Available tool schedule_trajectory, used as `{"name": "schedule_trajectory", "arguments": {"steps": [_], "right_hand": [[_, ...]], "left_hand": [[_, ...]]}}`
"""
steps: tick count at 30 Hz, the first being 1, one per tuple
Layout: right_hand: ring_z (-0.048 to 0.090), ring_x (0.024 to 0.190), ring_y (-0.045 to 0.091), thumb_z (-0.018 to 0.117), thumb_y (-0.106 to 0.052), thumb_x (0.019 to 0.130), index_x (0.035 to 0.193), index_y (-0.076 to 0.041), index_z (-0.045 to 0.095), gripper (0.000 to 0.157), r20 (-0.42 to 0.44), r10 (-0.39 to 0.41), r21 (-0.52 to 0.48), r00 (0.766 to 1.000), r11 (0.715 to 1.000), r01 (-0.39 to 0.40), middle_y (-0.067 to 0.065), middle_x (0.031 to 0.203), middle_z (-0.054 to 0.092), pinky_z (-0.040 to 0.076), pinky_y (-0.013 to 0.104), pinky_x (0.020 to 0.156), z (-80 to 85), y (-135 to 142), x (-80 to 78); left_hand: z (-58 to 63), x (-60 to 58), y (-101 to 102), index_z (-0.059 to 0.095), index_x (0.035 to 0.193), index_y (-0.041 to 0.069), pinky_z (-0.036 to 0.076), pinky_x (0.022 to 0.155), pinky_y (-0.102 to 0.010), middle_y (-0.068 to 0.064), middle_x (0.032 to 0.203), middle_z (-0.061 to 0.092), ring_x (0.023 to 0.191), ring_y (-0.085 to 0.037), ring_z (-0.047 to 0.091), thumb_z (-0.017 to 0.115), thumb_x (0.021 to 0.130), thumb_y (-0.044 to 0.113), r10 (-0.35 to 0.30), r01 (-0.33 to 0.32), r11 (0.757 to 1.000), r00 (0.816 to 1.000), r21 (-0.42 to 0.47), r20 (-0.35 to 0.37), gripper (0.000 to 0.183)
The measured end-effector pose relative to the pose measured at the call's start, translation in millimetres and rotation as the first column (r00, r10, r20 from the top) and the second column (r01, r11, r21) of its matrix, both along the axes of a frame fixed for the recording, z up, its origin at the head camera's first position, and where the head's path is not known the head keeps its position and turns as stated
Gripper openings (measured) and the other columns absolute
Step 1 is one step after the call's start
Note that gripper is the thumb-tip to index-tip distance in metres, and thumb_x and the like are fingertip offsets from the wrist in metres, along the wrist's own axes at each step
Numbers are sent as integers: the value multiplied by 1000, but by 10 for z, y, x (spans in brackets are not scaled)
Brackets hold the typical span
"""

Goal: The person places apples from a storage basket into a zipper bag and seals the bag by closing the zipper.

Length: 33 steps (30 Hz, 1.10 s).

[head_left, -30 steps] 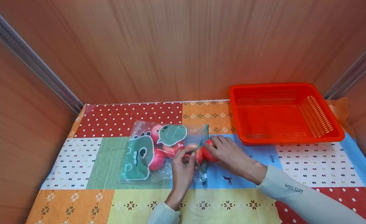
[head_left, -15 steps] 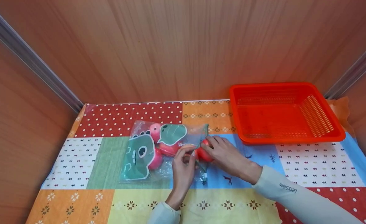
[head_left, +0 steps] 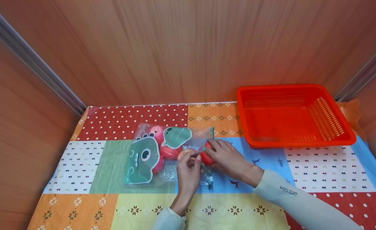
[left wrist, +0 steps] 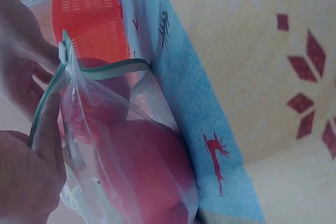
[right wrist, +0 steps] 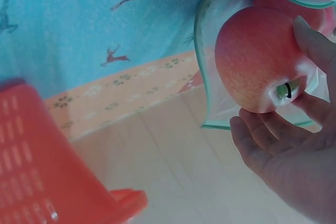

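Note:
A clear zip bag (head_left: 139, 164) with a green dinosaur print lies flat on the cloth, its mouth towards the right. Inside it are several pinkish-red fruits (head_left: 169, 152), large and round through the film in the left wrist view. My left hand (head_left: 188, 174) pinches the green-edged rim at the mouth. My right hand (head_left: 231, 158) grips a red apple (right wrist: 257, 56), thumb on one side and fingers on the other. The right wrist view shows that apple within the spread mouth, its stem end towards my palm, with another fruit (right wrist: 294, 11) behind it.
A red plastic basket (head_left: 298, 142) with slotted sides stands at the back right, beyond my right hand. Patchwork cloth (head_left: 79, 166) covers the table. Wood-grain panels (head_left: 162, 54) rise at the back and on both sides.
My right hand has moved left with the apple, into the bag's mouth. The fruits inside have shifted left. My left hand keeps its place on the rim.

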State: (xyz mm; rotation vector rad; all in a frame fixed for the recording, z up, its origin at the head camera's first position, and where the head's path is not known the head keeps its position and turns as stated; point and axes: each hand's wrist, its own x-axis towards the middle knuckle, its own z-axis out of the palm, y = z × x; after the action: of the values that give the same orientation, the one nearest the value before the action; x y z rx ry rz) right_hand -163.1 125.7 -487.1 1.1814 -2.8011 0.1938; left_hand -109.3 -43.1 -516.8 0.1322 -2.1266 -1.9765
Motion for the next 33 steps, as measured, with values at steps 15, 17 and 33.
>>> {"name": "schedule_trajectory", "arguments": {"steps": [15,17,33], "right_hand": [[49,143,33,85,-19,91,157,-13,51,74,78,-13,-19,997,1000,14,15,158,50,47,52,117,-192,-187,-91],[46,147,33,85,-16,91,159,-14,49,77,91,-15,-28,996,999,18,14,162,47,45,52,118,-208,-202,-110],[35,156,29,86,-14,89,167,-17,30,97,118,35,-32,992,999,-32,10,170,35,38,50,123,-252,-223,-210]], "left_hand": [[34,40,-12,74,118,6,63,63,-27,-8,106,65,82,-19,69,68,102,4,11,-9,1000,999,-29,50,17],[47,48,-13,74,120,7,63,64,-28,-7,107,65,83,-20,69,68,103,6,6,-5,1000,999,-24,47,18],[74,59,-19,74,119,8,65,67,-38,-7,107,63,84,-20,70,67,104,9,38,-38,999,998,-1,55,16]]}}
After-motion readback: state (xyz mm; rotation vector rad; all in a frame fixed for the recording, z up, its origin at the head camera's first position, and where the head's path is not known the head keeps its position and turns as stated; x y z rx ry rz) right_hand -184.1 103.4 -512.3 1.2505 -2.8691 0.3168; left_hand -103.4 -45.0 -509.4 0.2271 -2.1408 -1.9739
